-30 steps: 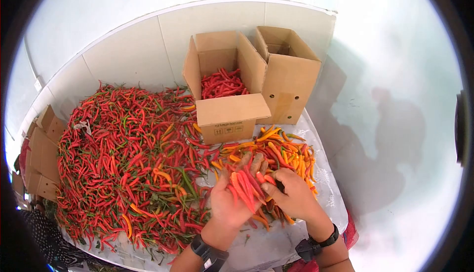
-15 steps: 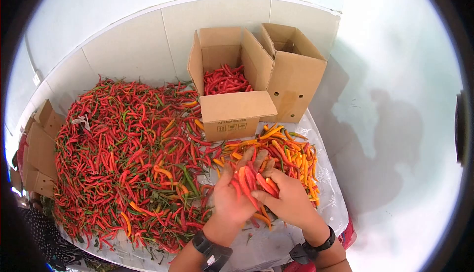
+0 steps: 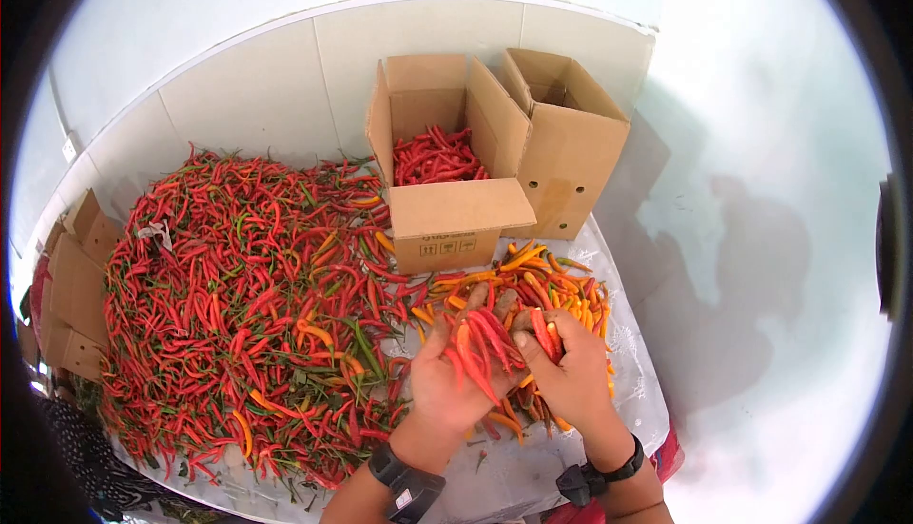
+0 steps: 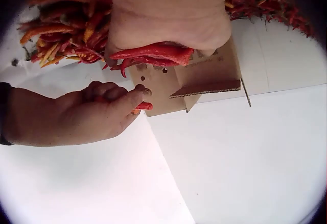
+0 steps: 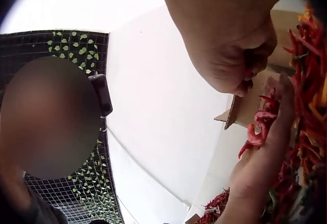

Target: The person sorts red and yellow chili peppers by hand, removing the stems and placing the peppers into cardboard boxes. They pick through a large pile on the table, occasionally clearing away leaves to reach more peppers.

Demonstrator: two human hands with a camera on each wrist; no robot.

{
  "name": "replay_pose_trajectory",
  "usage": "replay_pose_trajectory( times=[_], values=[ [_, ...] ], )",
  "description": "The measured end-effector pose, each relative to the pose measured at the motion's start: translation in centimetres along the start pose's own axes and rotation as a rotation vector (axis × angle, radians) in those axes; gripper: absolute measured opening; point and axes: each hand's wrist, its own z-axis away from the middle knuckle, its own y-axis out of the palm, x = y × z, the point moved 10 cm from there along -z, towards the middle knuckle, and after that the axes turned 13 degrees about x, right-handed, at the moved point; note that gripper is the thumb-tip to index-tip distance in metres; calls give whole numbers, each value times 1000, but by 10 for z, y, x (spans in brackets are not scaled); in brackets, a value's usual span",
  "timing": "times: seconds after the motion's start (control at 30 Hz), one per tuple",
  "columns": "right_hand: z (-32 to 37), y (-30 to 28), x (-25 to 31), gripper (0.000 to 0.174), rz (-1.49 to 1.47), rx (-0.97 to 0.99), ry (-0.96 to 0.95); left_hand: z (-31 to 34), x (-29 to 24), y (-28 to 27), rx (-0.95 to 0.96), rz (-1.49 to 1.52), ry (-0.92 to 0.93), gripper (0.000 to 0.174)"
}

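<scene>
In the head view my left hand [image 3: 447, 381] is palm up, its fingers and thumb extended. Several red chili peppers [image 3: 475, 348] lie across its palm and fingers, and in the left wrist view their ends [image 4: 153, 54] show past the hand's edge. Close on the right, my right hand [image 3: 575, 372] pinches red-orange chili peppers [image 3: 541, 329] between thumb and curled fingers. A tip of one pepper [image 4: 145, 106] sticks out past those fingers in the left wrist view. Both hands are over a heap of orange and yellow chili peppers [image 3: 590, 310].
A large pile of red chili peppers [image 3: 219, 305] with green stems covers the table's left. Behind the hands stands an open cardboard box [image 3: 442, 253] with red peppers inside, and a taller box [image 3: 571, 172] beside it. More cardboard [image 3: 81, 286] stands at far left.
My right hand has drawn away to the right from the left palm, with red-orange chili peppers now upright in its fingers. The left hand has stayed nearly in place with its peppers.
</scene>
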Motion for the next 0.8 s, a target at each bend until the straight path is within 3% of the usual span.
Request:
replay_pose_trajectory(
  times=[0.07,0.27,0.47,0.57,0.7,0.8],
  values=[
    [1,-4,4,28,78,44,66,1,-2,-1,17,1,5,52],
    [8,33,23,31,163,191,-88,-2,-6,-12,-4,-50,61,53],
    [4,40,22,33,237,217,-54,3,-11,-13,-15,-121,64,51],
    [4,27,15,29,-75,138,-49,3,-11,-8,5,-53,53,48],
    [9,19,-26,24,-671,60,124,4,-10,2,49,27,15,44],
    [15,12,-41,22,-1045,-14,279,9,-11,2,-30,-15,9,41]
  ],
)
